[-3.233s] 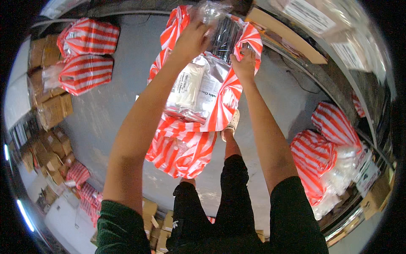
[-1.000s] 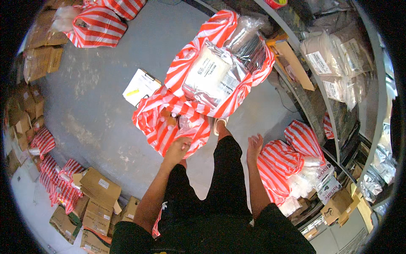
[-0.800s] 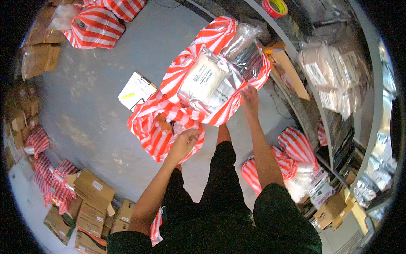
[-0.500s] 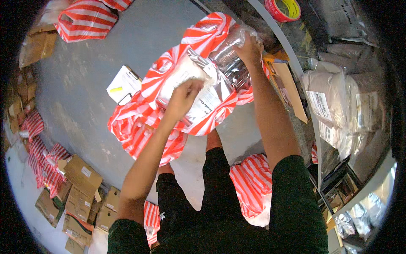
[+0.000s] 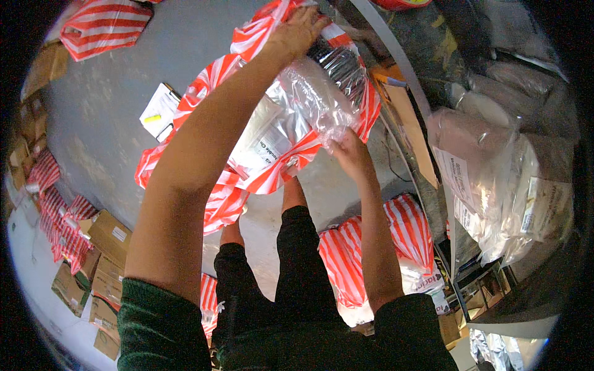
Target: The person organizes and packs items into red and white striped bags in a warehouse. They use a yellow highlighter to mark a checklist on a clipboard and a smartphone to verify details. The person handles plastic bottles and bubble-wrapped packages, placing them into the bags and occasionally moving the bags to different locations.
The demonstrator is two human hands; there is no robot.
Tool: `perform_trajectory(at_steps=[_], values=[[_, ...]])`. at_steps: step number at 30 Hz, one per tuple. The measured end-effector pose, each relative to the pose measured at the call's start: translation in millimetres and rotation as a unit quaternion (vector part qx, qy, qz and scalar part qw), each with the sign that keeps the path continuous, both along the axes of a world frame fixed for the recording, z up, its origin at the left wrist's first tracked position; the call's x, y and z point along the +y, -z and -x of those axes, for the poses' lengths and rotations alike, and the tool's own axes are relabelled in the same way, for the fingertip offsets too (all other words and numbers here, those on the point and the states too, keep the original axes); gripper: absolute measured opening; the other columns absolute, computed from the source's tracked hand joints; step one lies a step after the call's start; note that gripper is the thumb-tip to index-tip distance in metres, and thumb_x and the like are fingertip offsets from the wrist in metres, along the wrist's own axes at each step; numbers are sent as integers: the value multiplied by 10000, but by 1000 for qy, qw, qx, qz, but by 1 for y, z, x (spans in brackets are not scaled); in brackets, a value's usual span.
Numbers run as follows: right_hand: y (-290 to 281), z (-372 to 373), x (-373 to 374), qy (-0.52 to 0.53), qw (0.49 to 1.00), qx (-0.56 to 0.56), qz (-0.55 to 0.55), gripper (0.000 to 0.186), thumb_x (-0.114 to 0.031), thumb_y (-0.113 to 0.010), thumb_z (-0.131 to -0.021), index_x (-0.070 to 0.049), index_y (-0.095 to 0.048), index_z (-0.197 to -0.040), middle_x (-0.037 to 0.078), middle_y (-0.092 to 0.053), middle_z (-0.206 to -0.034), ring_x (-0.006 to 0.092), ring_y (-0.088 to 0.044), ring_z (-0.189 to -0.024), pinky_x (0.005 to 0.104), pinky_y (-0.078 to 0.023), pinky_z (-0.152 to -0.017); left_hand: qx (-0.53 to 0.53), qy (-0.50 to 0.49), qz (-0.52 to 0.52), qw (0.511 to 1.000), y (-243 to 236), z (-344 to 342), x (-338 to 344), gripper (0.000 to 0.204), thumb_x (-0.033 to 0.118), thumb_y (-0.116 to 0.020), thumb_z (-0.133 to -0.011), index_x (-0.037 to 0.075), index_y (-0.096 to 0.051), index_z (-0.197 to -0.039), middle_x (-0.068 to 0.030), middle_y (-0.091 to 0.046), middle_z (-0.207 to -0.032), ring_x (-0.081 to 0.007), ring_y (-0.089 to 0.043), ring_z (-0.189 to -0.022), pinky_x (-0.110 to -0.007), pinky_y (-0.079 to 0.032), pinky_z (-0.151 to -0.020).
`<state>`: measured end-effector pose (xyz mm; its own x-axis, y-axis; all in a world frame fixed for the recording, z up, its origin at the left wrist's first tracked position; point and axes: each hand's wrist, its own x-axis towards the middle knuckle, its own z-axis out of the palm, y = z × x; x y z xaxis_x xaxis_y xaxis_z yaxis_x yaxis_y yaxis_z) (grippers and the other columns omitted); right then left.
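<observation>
first speaker: where are the hands?
second speaker: both reach forward over an open red-and-white striped bag (image 5: 207, 74) ahead of the person. the right hand (image 5: 351, 153) is closed on the gathered near end of a clear plastic sleeve (image 5: 312, 93), fingers pinched together.
first speaker: and the left?
second speaker: the left hand (image 5: 298, 32) is farther up, at the far side of the bag, fingers stretched out near the sleeve's other end. i cannot tell whether they grip any plastic. the two hands are well apart.
first speaker: where is the sleeve?
second speaker: it lies slantwise across the bag's opening, between the hands. just to its right is a dark stack in shiny clear wrap (image 5: 343, 68). to its left are a silver packet (image 5: 291, 117) and a pale packet (image 5: 252, 133), partly hidden by the left forearm.
first speaker: what is around the bag?
second speaker: a clipboard with white paper (image 5: 159, 114) lies on the grey floor (image 5: 105, 117) to the left. more striped bags (image 5: 346, 260) sit near the person's right leg, cardboard boxes (image 5: 108, 238) are at lower left, and clear-wrapped packs (image 5: 482, 164) are on the right.
</observation>
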<state>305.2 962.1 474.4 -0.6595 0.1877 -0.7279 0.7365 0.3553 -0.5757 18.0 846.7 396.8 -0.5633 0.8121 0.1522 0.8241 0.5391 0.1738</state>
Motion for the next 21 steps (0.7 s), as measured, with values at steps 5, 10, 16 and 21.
perform_trajectory(at_steps=[5,10,16,21], values=[[-71,24,5,-62,984,64,-152,451,-298,-657,-910,8,-563,-1228,239,-651,-1121,381,-639,-1052,435,-503,-912,-35,86,158,983,-43,34,-12,466,236,-479,-910,241,-552,-1370,-55,-565,-1341,-247,-502,-1246,-403,-411,-1050],[4,114,20,42,954,291,-61,323,-191,-631,-907,-3,-626,-1169,213,-652,-1155,344,-619,-1117,413,-482,-959,-73,128,39,988,-45,21,-59,424,96,-657,-807,75,-626,-1229,-162,-532,-1369,-359,-468,-1301,-431,-423,-1088],[93,220,21,-170,979,111,-27,490,-246,-614,-899,-14,-551,-1326,159,-634,-1239,285,-617,-1098,365,-471,-969,-161,290,100,938,-125,-15,-129,280,99,-671,-722,49,-661,-997,-108,-629,-1188,-265,-580,-1141,-433,-423,-1096],[87,197,6,-247,963,106,-29,784,-318,-752,-776,-50,-429,-1438,206,-572,-1308,343,-567,-1185,403,-444,-1027,-302,231,-45,924,-205,-58,-142,153,92,-680,-691,36,-600,-809,-93,-634,-1122,-282,-606,-1047,-421,-497,-994]])
